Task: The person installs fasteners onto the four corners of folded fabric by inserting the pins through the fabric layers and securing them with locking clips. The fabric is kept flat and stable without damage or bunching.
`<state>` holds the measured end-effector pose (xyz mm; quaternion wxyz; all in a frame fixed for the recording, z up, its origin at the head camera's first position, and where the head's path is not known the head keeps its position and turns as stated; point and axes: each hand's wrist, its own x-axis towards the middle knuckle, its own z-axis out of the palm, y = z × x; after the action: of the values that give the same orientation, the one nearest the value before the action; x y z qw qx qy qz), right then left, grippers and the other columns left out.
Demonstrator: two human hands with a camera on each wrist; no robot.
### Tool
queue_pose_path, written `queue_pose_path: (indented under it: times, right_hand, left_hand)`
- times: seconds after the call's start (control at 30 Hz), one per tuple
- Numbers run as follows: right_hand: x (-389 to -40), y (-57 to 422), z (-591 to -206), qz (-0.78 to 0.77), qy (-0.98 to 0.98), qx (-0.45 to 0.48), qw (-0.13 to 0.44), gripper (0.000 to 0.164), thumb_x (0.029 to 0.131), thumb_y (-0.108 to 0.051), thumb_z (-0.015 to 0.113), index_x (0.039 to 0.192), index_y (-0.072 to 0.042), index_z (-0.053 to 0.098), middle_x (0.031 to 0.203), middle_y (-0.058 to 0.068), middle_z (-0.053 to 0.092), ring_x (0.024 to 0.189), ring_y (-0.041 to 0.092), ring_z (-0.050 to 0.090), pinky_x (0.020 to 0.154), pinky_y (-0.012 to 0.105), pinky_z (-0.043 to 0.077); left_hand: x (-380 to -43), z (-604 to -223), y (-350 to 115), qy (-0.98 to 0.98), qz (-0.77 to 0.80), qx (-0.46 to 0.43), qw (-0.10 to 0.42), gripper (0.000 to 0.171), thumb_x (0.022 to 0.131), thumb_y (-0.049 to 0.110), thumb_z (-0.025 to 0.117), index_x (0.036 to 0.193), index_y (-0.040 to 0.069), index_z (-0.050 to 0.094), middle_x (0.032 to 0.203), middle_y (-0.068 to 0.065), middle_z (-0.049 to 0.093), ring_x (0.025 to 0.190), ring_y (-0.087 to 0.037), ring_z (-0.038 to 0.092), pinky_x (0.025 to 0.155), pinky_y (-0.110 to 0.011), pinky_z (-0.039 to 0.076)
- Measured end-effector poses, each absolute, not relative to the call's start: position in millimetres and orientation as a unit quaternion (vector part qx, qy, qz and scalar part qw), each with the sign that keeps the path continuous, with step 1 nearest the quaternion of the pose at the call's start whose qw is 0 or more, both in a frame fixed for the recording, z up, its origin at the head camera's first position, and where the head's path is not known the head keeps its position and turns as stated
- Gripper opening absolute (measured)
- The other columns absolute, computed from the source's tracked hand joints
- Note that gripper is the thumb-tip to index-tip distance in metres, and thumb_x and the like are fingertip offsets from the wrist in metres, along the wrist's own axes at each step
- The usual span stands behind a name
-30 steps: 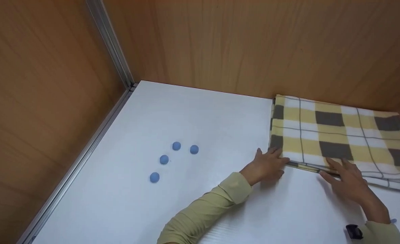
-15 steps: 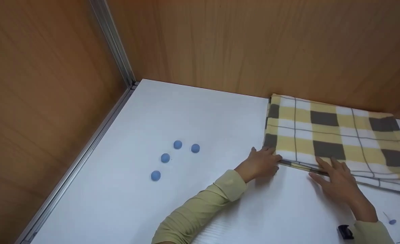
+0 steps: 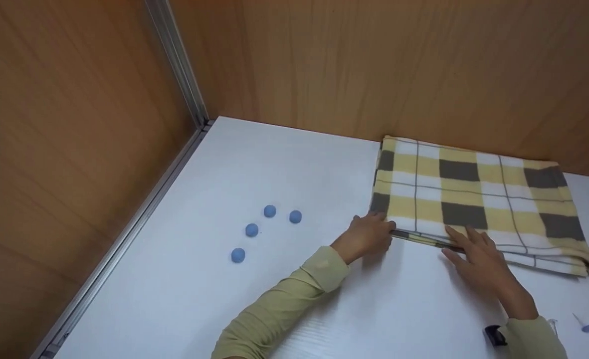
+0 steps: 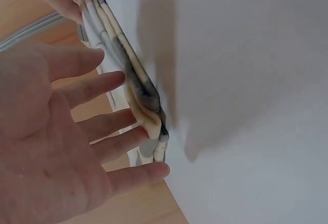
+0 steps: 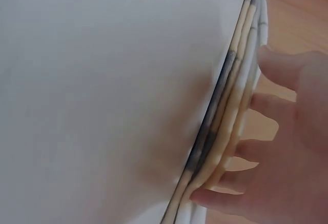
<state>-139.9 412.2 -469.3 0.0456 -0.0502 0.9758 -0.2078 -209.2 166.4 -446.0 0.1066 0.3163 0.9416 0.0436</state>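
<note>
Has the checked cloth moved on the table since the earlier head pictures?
Yes. The checked cloth has shifted left in the head view: its left edge is now nearer to the table's far left corner.

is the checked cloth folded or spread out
Folded: the checked cloth forms a rough rectangle on the white table, and both wrist views show several layers stacked along one edge.

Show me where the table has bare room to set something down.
Bare table lies behind the blue dots up to the wall, and in front of the cloth, between the sleeves. Crowded: the cloth's front edge, where the left hand and right hand touch it, and the near right, with pins.
</note>
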Motion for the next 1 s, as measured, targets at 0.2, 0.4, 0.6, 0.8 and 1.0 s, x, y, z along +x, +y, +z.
queue_pose_path:
  times: [0.2, 0.4, 0.6, 0.8, 1.0]
  right_hand:
    - [-139, 419, -470, -0.223, 0.971, -0.071, 0.038, 0.06, 0.088, -0.048, 0.04, 0.139, -0.018, 0.027, 0.14, 0.027, 0.013, 0.125, 0.05, 0.004, 0.086, 0.069, 0.007]
    - [-137, 433, -469, -0.253, 0.962, -0.096, 0.041, 0.058, 0.089, -0.045, 0.042, 0.137, -0.014, 0.032, 0.141, 0.024, 0.015, 0.126, 0.046, 0.007, 0.088, 0.067, 0.011]
    - [-130, 459, -462, -0.287, 0.951, -0.1, 0.056, 0.056, 0.09, -0.041, 0.043, 0.134, -0.008, 0.035, 0.139, 0.027, 0.016, 0.123, 0.048, 0.014, 0.086, 0.065, 0.017]
    - [-120, 500, -463, -0.226, 0.973, -0.046, 0.032, 0.06, 0.088, -0.047, 0.042, 0.132, -0.006, 0.039, 0.135, 0.031, 0.023, 0.118, 0.052, 0.018, 0.079, 0.07, 0.011]
    - [-112, 531, -471, -0.196, 0.981, 0.004, -0.002, 0.063, 0.086, -0.051, 0.043, 0.132, -0.008, 0.039, 0.134, 0.029, 0.024, 0.121, 0.05, 0.014, 0.078, 0.075, 0.0]
  left_hand:
    - [-206, -445, 168, 0.948, 0.062, 0.295, 0.105, 0.029, 0.088, 0.027, 0.048, 0.116, 0.022, 0.053, 0.118, 0.003, 0.048, 0.11, -0.014, 0.044, 0.087, -0.045, 0.039]
    - [-203, -448, 172, 0.954, 0.053, 0.284, 0.083, 0.027, 0.087, 0.024, 0.052, 0.113, 0.019, 0.055, 0.107, 0.001, 0.051, 0.096, -0.014, 0.048, 0.073, -0.037, 0.047]
    - [-201, -452, 182, 0.959, 0.04, 0.274, 0.06, 0.023, 0.084, 0.022, 0.053, 0.106, 0.017, 0.057, 0.103, 0.0, 0.053, 0.089, -0.015, 0.052, 0.061, -0.033, 0.048]
    - [-202, -452, 183, 0.956, 0.061, 0.282, 0.056, 0.021, 0.083, 0.021, 0.055, 0.103, 0.014, 0.058, 0.096, -0.001, 0.054, 0.082, -0.014, 0.052, 0.059, -0.03, 0.047]
    - [-204, -450, 178, 0.951, 0.094, 0.289, 0.057, 0.023, 0.086, 0.019, 0.052, 0.106, 0.012, 0.059, 0.108, -0.003, 0.055, 0.091, -0.016, 0.052, 0.067, -0.031, 0.048]
